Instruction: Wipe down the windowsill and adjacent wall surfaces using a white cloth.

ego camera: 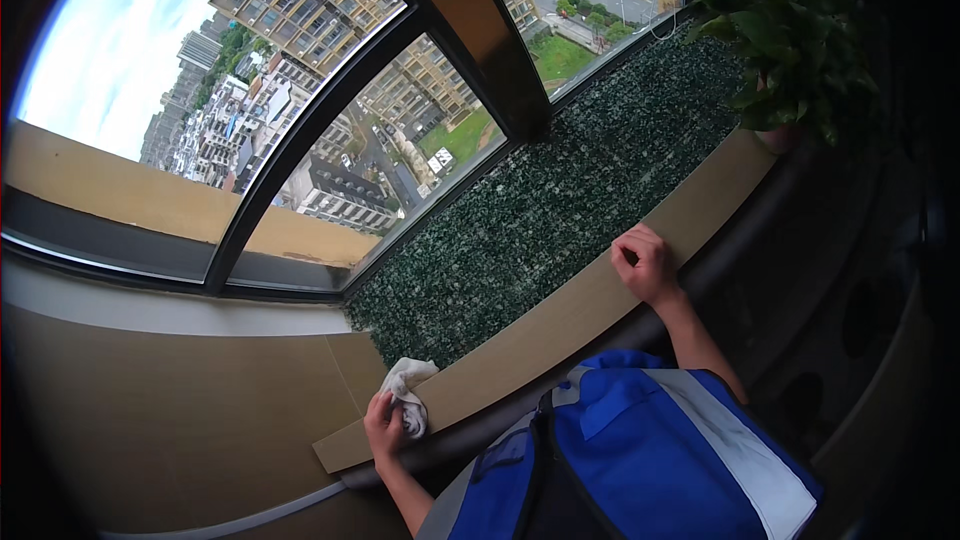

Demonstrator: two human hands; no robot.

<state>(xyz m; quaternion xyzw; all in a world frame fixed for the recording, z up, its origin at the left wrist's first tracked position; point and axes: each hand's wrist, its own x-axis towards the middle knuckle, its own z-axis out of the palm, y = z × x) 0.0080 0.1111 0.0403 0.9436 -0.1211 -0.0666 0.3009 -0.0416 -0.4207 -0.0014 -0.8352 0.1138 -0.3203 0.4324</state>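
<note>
My left hand grips a crumpled white cloth near the left end of a tan ledge board. Part of the cloth lies over the board's edge, on the dark green speckled stone sill. Farther right along the same board rests my right hand, its fingers curled and no object visible in it. Both forearms are bare below a blue and grey garment.
Black-framed windows border the sill's far side, with buildings and a road outside. A potted leafy plant stands at the far right. Along the board's near side runs a dark padded edge; a tan wall panel is at the left.
</note>
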